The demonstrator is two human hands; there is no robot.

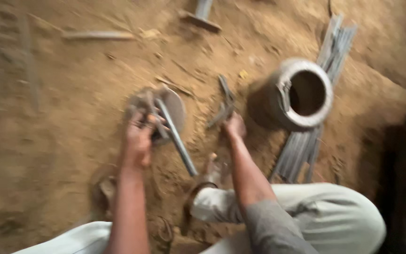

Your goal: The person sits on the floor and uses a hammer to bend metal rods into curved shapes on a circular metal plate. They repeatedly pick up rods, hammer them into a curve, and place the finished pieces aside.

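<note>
The picture is motion-blurred. My left hand [139,136] grips a grey metal tool with a long straight handle [177,138] that slants down to the right, over a round metal lid [172,106] lying on the sandy ground. My right hand [235,126] is closed on a dark metal pincer-like tool [225,101] that points up and away from me. The two hands are about a hand's width apart.
A grey metal pot [301,94] lies on its side at the right, mouth toward me, on a bundle of thin metal rods [306,146]. My knees in pale trousers [330,211] fill the bottom. A hammer-like tool [200,16] lies at the top.
</note>
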